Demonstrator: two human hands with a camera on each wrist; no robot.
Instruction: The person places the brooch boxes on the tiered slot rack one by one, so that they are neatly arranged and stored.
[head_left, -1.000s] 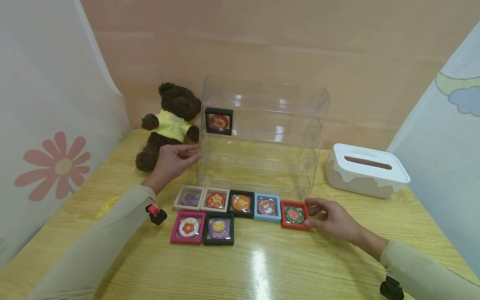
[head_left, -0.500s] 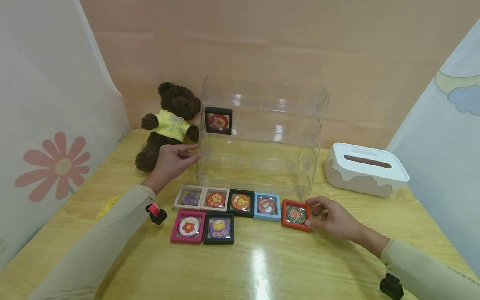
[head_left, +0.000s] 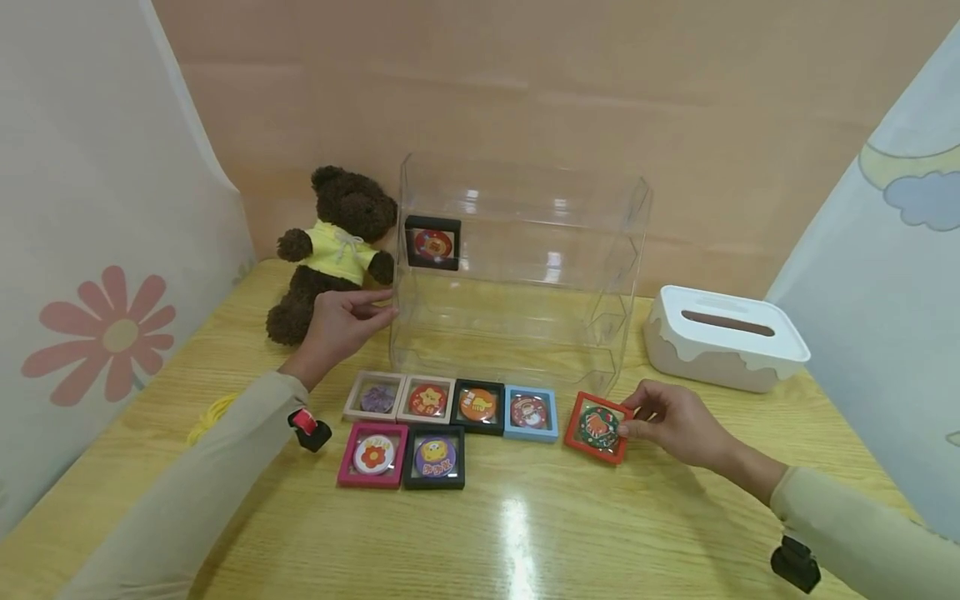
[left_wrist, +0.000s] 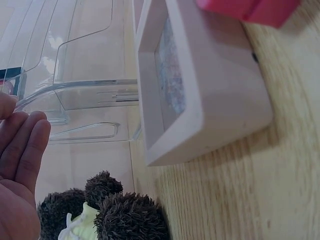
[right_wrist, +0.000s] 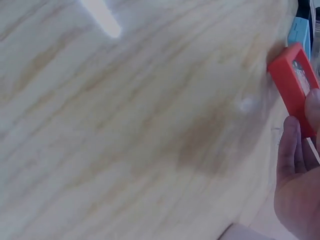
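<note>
Downward head view, close wrist views, right seemingly sharing red frame

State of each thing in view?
Red square frame, turned askew, pinched by right hand
Clear tiered plastic rack, upright, edge pinched by left hand
Black frame with red badge, standing in rack
Six mixed-colour square frames, face up, two rows
Brown plush bear, roughly upright
Beige tissue box, white lid on
Yellow cord, partly hidden

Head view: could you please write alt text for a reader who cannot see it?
A person's right hand holds a red frame at a wooden table, while the left hand holds the side of a clear stand containing one black frame. Six more frames lie in front; a teddy bear and tissue box flank the stand.
</note>
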